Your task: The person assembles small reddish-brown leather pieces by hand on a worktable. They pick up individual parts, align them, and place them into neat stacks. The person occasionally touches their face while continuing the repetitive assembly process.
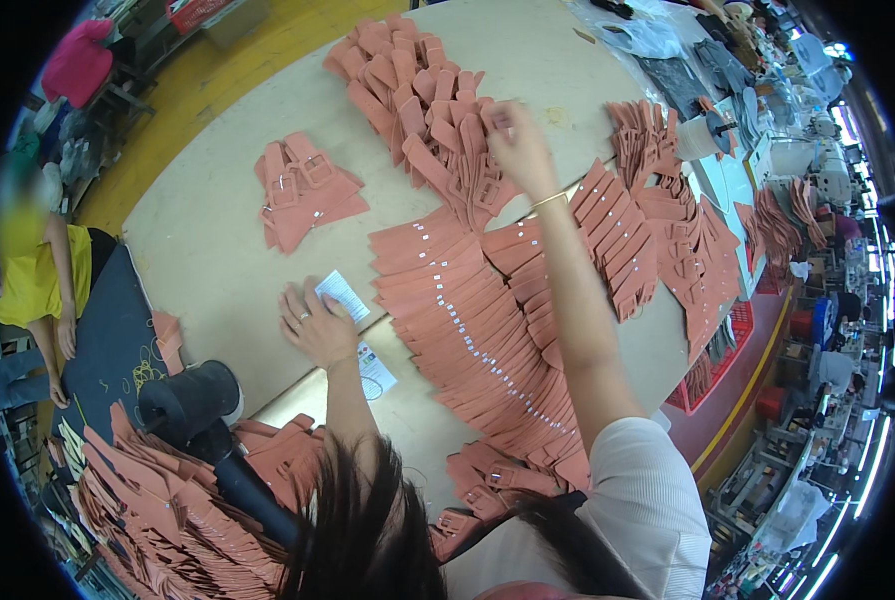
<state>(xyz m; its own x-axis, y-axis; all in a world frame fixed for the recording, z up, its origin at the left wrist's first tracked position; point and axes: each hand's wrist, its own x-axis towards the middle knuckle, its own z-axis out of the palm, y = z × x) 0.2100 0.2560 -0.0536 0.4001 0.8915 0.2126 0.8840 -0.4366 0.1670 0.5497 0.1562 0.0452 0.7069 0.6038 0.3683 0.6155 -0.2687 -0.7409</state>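
My left hand [317, 326] lies on the table with its fingers spread, beside a small printed paper [343, 294]. A second printed slip [374, 370] is close to that wrist. My right hand [515, 150] reaches to the right edge of a heap of coral-coloured strap pieces [407, 85], fingers curled; whatever they grip is hidden. Below the heap, a long overlapping row of flat coral pieces [467, 330] fans toward me, each with a small white sticker. Left of the heap sits a small separate stack of buckled coral pieces [305, 190].
More coral bundles [612, 245] lie at right, near a white thread cone [703, 136]. A black cylindrical machine part [189, 400] stands at lower left beside stacked coral pieces [167, 500]. A person in yellow [27, 260] stands at left; red crates [712, 365] are below the right edge.
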